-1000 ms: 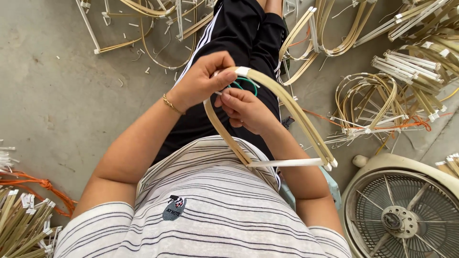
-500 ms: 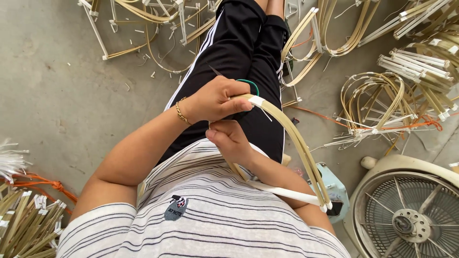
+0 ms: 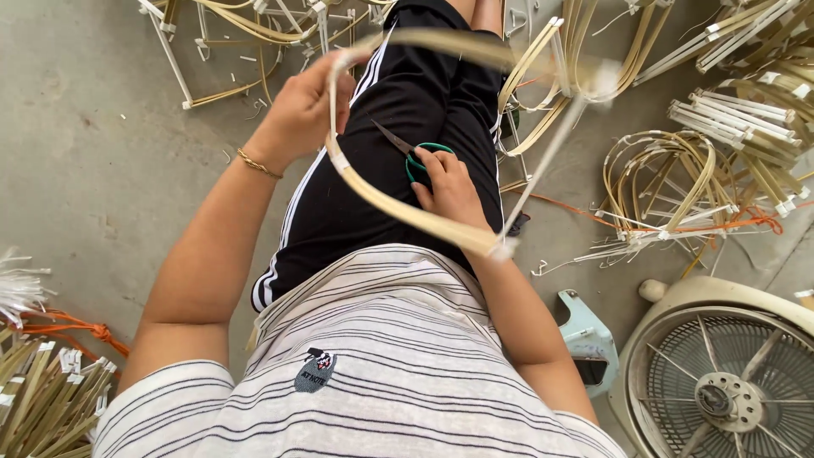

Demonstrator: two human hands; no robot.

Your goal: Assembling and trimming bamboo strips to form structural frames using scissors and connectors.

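My left hand (image 3: 298, 112) is raised and grips the top of a bent bamboo-strip frame (image 3: 398, 208), a curved tan loop with white tape at its joints; its far side is blurred by motion. My right hand (image 3: 451, 188) rests on my lap and holds small scissors (image 3: 409, 151) with green handles, blades pointing up and left. The loop's lower strip crosses just in front of my right hand. I sit in black trousers with white side stripes and a striped shirt.
Finished bamboo frames lie piled at the top (image 3: 254, 25) and right (image 3: 678, 187) on the concrete floor. A bundle of strips tied with orange cord (image 3: 42, 373) is at lower left. A cream floor fan (image 3: 721, 382) and a pale blue stool (image 3: 585, 339) stand at lower right.
My left hand has swung the frame up and away to the left. My right hand let go of the frame and dropped to my lap with the scissors.
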